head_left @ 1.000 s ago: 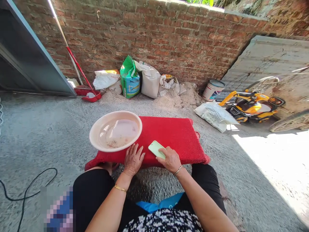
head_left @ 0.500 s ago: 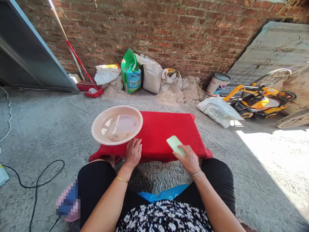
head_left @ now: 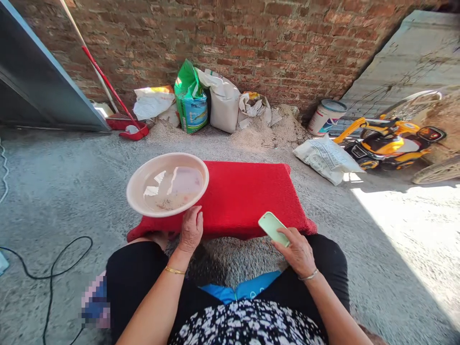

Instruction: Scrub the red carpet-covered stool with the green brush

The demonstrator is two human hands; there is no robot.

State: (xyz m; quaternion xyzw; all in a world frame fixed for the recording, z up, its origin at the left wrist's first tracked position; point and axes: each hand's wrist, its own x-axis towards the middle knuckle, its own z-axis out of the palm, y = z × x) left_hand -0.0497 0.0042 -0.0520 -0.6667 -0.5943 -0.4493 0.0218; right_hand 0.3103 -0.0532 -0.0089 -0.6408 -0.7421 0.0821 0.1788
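A pale green phone case [head_left: 273,227] is held by its near end in my right hand [head_left: 299,251], between thumb and fingers, over the front right edge of the red cloth [head_left: 247,191]. The cloth covers a low table in front of my knees. My left hand [head_left: 191,231] rests at the table's front edge, just below the rim of a pale pink basin [head_left: 131,194]. Its fingers are extended and hold nothing; I cannot tell whether they touch the rim. Water with reflections and small bits of debris fills the basin's bottom, on the table's left part.
Sacks [head_left: 224,108] and a grit pile [head_left: 266,132] line the brick wall, beside a red dustpan [head_left: 138,132]. To the right are a bucket [head_left: 326,117], a flat sack [head_left: 327,157] and a toy excavator [head_left: 395,143]. A black cable [head_left: 52,275] lies left.
My right hand has moved right and nearer to me with the phone case. My left hand has shifted slightly left and back along the cloth's edge. The view has shifted a little.
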